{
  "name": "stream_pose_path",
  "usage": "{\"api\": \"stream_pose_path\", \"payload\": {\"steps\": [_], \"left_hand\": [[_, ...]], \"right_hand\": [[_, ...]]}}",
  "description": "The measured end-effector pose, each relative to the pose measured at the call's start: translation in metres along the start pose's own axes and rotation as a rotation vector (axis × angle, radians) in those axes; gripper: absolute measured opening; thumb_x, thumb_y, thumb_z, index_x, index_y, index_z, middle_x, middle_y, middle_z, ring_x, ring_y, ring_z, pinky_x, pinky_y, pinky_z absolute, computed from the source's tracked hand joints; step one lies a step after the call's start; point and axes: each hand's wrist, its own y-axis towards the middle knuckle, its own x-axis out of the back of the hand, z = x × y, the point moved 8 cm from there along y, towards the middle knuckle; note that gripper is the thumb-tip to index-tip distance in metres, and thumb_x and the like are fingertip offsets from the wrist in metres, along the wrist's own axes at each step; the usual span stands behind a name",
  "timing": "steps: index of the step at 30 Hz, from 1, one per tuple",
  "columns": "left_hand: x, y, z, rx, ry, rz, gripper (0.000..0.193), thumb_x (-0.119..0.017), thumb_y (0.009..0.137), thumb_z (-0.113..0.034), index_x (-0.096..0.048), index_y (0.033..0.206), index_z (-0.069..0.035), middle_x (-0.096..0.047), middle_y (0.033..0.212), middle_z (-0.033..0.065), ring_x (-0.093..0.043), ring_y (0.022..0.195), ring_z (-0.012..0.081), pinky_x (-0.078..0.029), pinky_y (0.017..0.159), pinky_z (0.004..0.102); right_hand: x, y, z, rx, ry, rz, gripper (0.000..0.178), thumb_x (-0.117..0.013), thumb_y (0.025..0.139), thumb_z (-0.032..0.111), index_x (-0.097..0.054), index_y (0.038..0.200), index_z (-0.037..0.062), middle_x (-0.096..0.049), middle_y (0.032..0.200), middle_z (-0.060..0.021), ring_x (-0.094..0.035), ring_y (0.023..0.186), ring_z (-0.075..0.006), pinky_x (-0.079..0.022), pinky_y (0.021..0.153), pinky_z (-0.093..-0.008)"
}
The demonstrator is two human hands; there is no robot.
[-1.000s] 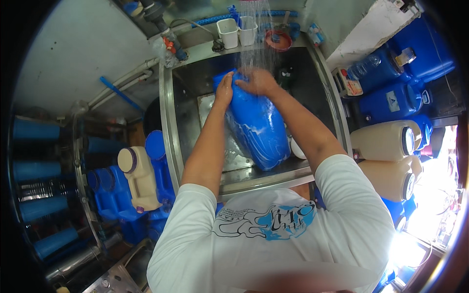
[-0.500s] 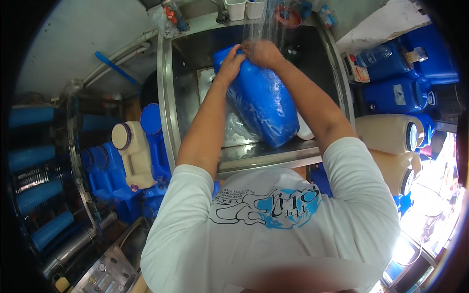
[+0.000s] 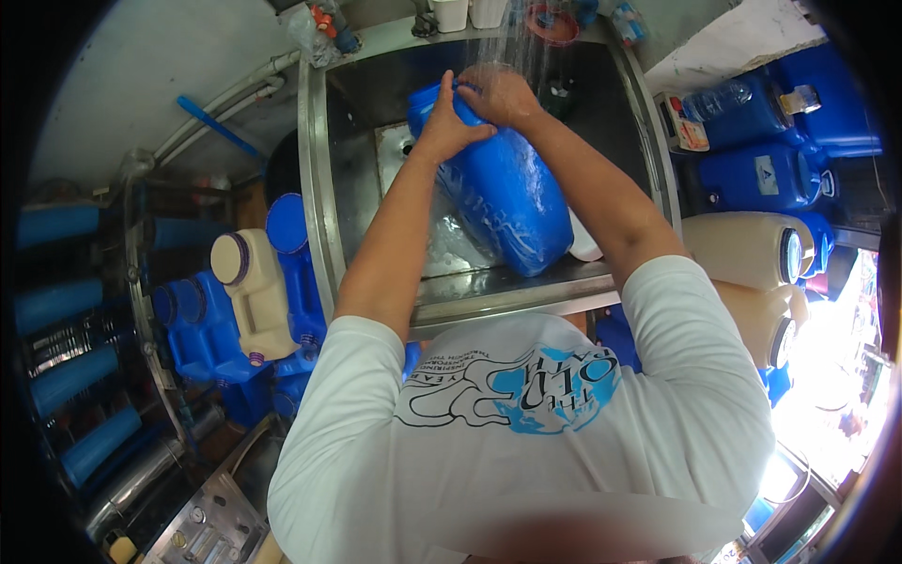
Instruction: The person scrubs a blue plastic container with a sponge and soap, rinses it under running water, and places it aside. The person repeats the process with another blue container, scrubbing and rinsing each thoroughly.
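Observation:
A wet blue plastic jug (image 3: 517, 202) lies aslant in the steel sink (image 3: 451, 308), with white suds or streaks on its side. Its upper end is under falling water (image 3: 512, 42). My left hand (image 3: 449, 129) grips the jug near that end, thumb stretched across the top and one finger pointing up. Close beside it, my right hand (image 3: 501, 97) is curled over the far end of the jug, in the stream. The tips of its fingers are partly hidden.
A white object (image 3: 584, 240) lies in the sink by the jug's right side. Blue and beige jugs (image 3: 254, 291) stand left of the sink; more beige jugs (image 3: 738, 249) and blue containers (image 3: 752, 180) are at the right. White tubs (image 3: 451, 14) sit on the back ledge.
My left hand has spread, its thumb now reaching right across the jug and a finger raised. My right hand has shifted slightly left and up. The jug lies nearly as before.

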Motion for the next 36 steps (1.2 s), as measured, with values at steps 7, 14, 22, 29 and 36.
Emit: {"api": "stream_pose_path", "payload": {"steps": [7, 14, 22, 29, 36], "left_hand": [[0.004, -0.008, -0.013, -0.014, 0.043, -0.008, 0.131, -0.094, 0.061, -0.022, -0.008, 0.160, -0.012, -0.040, 0.150, 0.0246, -0.049, 0.133, 0.0344, -0.043, 0.109, 0.0399], [-0.011, -0.023, -0.047, -0.221, 0.107, 0.097, 0.122, -0.092, 0.062, -0.024, -0.018, 0.158, -0.011, -0.038, 0.153, 0.0233, -0.043, 0.139, 0.0342, -0.039, 0.112, 0.0420], [-0.003, -0.099, -0.037, -0.383, 0.288, 0.035, 0.089, -0.089, 0.070, -0.036, -0.047, 0.146, -0.015, -0.051, 0.143, 0.0153, -0.050, 0.131, 0.0316, -0.041, 0.109, 0.0404], [0.072, -0.096, 0.272, 0.686, -0.432, -0.266, 0.092, -0.038, 0.090, -0.080, -0.040, 0.151, -0.011, -0.048, 0.148, 0.0169, -0.046, 0.136, 0.0319, -0.040, 0.104, 0.0469], [0.096, -0.022, 0.070, 0.340, -0.542, -0.280, 0.089, -0.042, 0.096, -0.071, -0.041, 0.146, 0.003, -0.052, 0.143, 0.0195, -0.052, 0.129, 0.0309, -0.041, 0.107, 0.0426]], "right_hand": [[0.004, -0.009, -0.016, -0.202, 0.011, 0.001, 0.050, -0.057, 0.090, 0.053, -0.071, 0.119, 0.0151, -0.067, 0.123, -0.0143, -0.063, 0.114, -0.0342, -0.051, 0.096, -0.0441], [-0.021, 0.035, -0.058, -0.223, 0.029, 0.393, 0.050, -0.062, 0.091, 0.043, -0.065, 0.128, 0.0091, -0.065, 0.126, -0.0192, -0.063, 0.114, -0.0352, -0.051, 0.095, -0.0434], [-0.031, -0.095, -0.067, -0.706, 0.584, 0.398, 0.043, -0.072, 0.079, 0.022, -0.067, 0.116, -0.0006, -0.071, 0.080, -0.0116, -0.066, 0.064, -0.0191, -0.051, 0.059, -0.0364], [0.100, -0.148, -0.001, -0.459, 0.736, 0.225, 0.043, -0.077, 0.081, 0.023, -0.063, 0.114, 0.0004, -0.068, 0.088, -0.0069, -0.060, 0.065, -0.0130, -0.048, 0.060, -0.0273], [0.078, -0.242, -0.112, -0.656, 1.046, -0.222, 0.035, -0.073, 0.086, 0.024, -0.062, 0.112, 0.0041, -0.063, 0.082, -0.0038, -0.059, 0.069, -0.0117, -0.047, 0.060, -0.0276]]}}
